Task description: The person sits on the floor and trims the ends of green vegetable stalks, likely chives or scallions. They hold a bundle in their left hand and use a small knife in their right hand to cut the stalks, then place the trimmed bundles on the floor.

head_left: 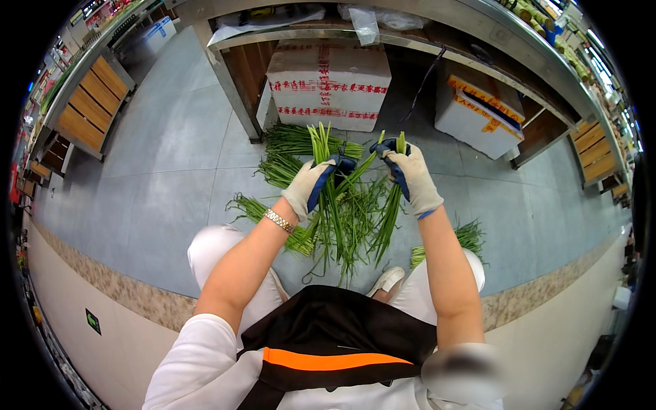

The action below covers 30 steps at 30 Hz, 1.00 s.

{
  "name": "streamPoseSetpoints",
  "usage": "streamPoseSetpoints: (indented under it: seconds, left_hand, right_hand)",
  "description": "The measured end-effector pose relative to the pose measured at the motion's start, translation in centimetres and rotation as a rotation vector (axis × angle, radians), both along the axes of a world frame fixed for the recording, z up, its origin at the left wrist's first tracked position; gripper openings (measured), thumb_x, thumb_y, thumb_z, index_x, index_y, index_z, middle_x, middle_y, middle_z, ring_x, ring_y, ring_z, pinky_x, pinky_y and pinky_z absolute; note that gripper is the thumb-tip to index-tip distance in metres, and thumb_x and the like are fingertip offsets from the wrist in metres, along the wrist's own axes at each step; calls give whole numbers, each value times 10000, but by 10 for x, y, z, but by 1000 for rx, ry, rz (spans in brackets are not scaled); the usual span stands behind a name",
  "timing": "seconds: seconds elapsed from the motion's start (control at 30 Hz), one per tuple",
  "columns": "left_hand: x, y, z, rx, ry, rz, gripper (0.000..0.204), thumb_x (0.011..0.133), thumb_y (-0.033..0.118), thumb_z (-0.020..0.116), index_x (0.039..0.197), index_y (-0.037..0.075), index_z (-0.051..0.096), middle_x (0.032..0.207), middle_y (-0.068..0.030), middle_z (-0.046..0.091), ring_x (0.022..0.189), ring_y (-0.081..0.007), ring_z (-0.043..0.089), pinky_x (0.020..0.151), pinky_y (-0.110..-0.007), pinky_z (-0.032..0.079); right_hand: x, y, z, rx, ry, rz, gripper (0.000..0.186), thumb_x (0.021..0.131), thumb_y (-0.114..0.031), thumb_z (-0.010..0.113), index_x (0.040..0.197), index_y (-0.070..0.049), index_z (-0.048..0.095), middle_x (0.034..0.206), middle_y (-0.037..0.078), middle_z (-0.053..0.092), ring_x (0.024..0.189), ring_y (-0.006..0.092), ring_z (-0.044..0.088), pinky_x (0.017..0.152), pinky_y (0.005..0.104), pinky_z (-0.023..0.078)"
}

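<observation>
My left hand [314,178], in a cream glove with a blue palm, is closed round an upright bunch of long green stalks [328,219] whose leaves hang below it. My right hand [408,171], gloved the same way, grips a thinner bunch of stalks [388,222], with one stalk slanting toward the left bunch. Beneath and around both hands, loose greens [359,239] are strewn on the grey floor [157,205]. Larger piles [287,140] lie behind my left hand, and another pile [465,236] lies near my right knee.
A metal counter [451,37] stands ahead; under it sit a white foam box with red lettering [328,102] and another with orange tape [465,130]. Wood-panelled stands [92,102] line the left and right sides. My bent knees frame the greens.
</observation>
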<state>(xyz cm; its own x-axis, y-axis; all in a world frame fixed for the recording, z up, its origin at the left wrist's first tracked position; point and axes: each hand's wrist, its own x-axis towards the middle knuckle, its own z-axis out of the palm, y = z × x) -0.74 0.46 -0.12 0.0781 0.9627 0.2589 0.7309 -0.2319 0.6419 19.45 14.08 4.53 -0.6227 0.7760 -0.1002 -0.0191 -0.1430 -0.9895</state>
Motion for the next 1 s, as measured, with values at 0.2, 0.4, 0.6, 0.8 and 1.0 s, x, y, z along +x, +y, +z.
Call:
streamPoseSetpoints:
  seconds: [0.2, 0.4, 0.6, 0.8, 1.0]
  left_hand:
    - [-8, 13, -20, -241, -1185, 408, 241, 943, 145, 516, 1056, -12, 659, 925, -54, 681, 783, -106, 609, 658, -252, 494]
    - [-29, 10, -31, -10, -1058, 558, 107, 849, 62, 613, 941, 17, 643, 791, -27, 647, 639, -104, 589, 564, -249, 487]
    - [-1, 6, 1, -57, -1044, 348, 246, 768, -26, 671, 1013, -25, 639, 884, -60, 682, 759, -106, 626, 705, -243, 509]
    - [42, 10, 18, -75, -838, 108, 361, 743, 58, 768, 1069, -15, 631, 961, -48, 685, 857, -97, 615, 802, -251, 501]
    - [39, 15, -2, -206, -905, 216, 254, 801, 44, 665, 1041, -18, 607, 867, -47, 662, 774, -94, 602, 681, -231, 498]
  right_hand:
    - [15, 17, 4, 61, -55, -136, 83, 856, -115, 600, 896, -48, 568, 655, -3, 476, 494, 91, 438, 444, 248, 359]
    - [42, 32, 12, -35, 15, -183, 92, 876, -123, 592, 913, -50, 551, 655, -8, 462, 497, 93, 436, 436, 244, 348]
    - [39, 24, 5, -73, 62, -150, 81, 873, -117, 593, 902, -56, 549, 652, -5, 472, 483, 95, 445, 421, 245, 354]
    - [3, -7, -9, 68, -31, -253, 138, 831, -152, 690, 803, -86, 571, 602, -20, 484, 456, 84, 438, 409, 252, 357]
    - [-14, -20, -9, 47, 58, -161, 125, 856, -184, 660, 829, -79, 599, 631, -24, 500, 474, 78, 435, 424, 250, 349]
